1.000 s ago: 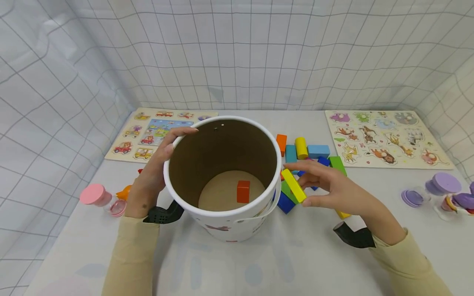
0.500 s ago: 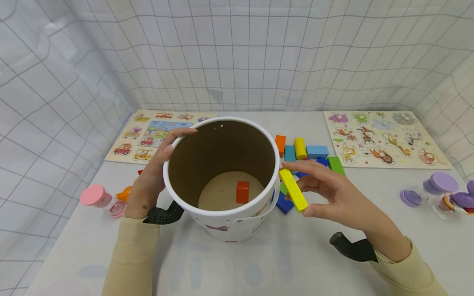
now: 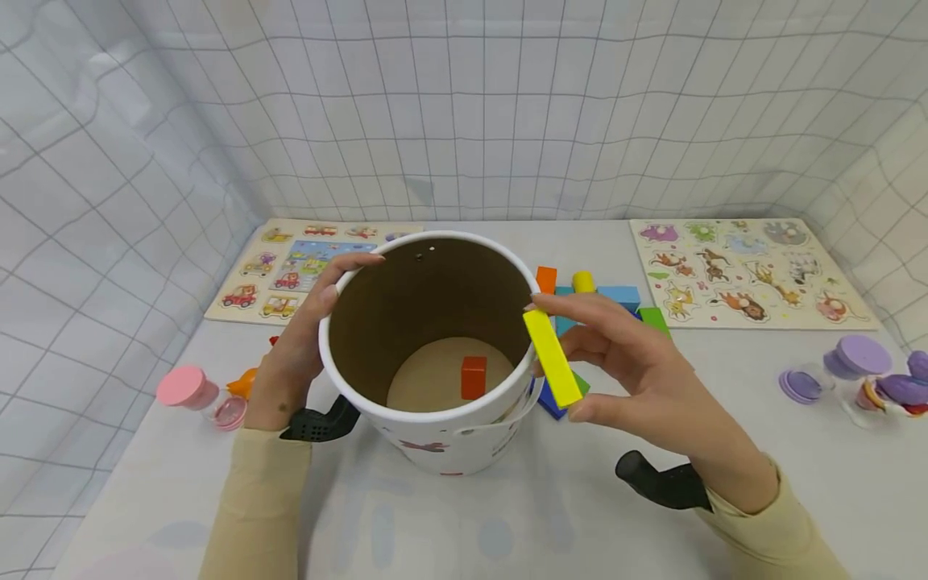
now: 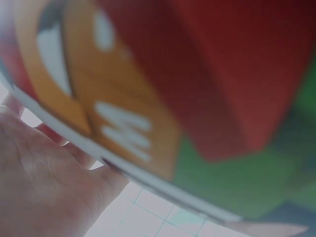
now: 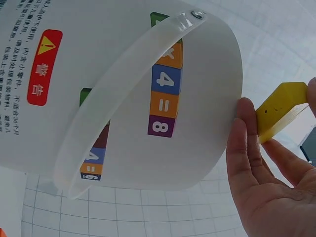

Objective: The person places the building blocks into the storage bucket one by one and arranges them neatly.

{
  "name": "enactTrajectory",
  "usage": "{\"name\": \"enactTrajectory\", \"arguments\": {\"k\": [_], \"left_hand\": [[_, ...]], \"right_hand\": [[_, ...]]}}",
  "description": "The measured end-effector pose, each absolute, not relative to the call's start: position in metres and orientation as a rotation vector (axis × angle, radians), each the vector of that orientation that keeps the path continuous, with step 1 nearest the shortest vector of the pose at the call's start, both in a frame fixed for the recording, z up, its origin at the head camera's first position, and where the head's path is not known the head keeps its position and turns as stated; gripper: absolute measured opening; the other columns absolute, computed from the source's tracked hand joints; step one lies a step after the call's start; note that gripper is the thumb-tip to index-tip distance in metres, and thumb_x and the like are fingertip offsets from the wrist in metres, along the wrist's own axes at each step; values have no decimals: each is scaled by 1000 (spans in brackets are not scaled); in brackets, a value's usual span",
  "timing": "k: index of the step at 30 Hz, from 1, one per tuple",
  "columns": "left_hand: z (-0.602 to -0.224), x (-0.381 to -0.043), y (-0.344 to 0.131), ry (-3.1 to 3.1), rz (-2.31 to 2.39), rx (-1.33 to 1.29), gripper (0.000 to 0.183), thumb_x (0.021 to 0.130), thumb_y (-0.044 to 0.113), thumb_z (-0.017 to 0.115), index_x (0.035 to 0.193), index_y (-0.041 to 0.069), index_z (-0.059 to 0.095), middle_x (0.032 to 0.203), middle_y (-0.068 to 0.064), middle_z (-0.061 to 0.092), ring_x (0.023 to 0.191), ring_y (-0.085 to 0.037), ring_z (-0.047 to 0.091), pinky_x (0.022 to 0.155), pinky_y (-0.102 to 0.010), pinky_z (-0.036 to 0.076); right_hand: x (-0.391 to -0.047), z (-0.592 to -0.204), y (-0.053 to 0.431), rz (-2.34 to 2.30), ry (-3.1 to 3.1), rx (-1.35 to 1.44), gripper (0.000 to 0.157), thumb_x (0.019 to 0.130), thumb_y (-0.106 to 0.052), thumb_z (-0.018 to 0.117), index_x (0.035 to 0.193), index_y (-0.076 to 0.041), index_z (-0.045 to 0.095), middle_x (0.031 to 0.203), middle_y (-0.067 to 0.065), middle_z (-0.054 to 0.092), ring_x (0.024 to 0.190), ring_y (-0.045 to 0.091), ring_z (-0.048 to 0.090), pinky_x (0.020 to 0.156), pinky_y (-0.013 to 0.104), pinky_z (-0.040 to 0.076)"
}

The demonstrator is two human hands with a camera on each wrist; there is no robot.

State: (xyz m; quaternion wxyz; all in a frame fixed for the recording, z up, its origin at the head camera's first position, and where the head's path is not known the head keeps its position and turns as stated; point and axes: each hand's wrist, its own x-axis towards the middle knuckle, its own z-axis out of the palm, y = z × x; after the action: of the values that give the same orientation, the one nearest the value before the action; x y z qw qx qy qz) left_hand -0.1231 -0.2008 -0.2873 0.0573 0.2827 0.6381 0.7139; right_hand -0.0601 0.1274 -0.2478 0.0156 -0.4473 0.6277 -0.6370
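A white bucket point(image 3: 435, 439) stands upright on the table, its handle hanging on the right side. Inside it, on the bottom, lies a red block point(image 3: 474, 378). My left hand point(image 3: 293, 346) holds the bucket's left rim; in the left wrist view the palm of that hand point(image 4: 49, 173) is beside the printed wall. Between the thumb and fingers of my right hand point(image 3: 638, 358) is a long yellow block point(image 3: 553, 358), tilted, at the bucket's right rim. From the right wrist view, this block point(image 5: 279, 108) appears beside the bucket wall point(image 5: 207, 108).
Coloured blocks, among them a light blue one point(image 3: 618, 296) and a yellow cylinder point(image 3: 583, 282), lie behind the right hand. Puzzle boards stand at the back left point(image 3: 250, 250) and back right point(image 3: 754, 274). A pink toy point(image 3: 188, 387) and purple toy point(image 3: 859, 357) flank the sides.
My right hand has moved left and slightly up with the yellow block, from over the loose blocks to the bucket's right rim. The left hand and bucket have stayed in place.
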Motion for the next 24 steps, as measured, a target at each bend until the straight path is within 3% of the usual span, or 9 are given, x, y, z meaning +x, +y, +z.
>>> {"name": "enactTrajectory", "arguments": {"k": [3,10,19,24], "left_hand": [[-287,-124,-200,1934,2164,869,43,88,46,43,123,21,44,125,-16,38,112,-32,37,88,-35,37],[-285,-124,-201,1921,2154,893,44,88,46,43,123,20,44,124,-15,39,112,-31,38,87,-36,38],[-284,-123,-201,1886,2156,896,42,89,45,43,122,20,43,123,-12,41,111,-31,38,86,-36,39],[-285,-123,-200,1884,2161,910,44,89,45,43,123,19,43,124,-13,40,112,-31,37,88,-36,37]], "right_hand": [[-62,-243,119,-1971,1998,-1442,65,77,-11,67,130,8,35,128,23,38,96,25,52,85,32,45],[-63,-236,105,-1704,2404,-1317,66,72,-12,73,131,-9,43,122,1,49,90,14,49,75,28,48],[-63,-235,100,-1627,2479,-1262,61,73,-8,72,129,-13,45,125,-5,47,91,12,50,69,26,45],[-62,-234,99,-1595,2480,-1296,59,74,-6,71,128,-12,47,129,-3,45,100,13,47,69,25,44]]}}
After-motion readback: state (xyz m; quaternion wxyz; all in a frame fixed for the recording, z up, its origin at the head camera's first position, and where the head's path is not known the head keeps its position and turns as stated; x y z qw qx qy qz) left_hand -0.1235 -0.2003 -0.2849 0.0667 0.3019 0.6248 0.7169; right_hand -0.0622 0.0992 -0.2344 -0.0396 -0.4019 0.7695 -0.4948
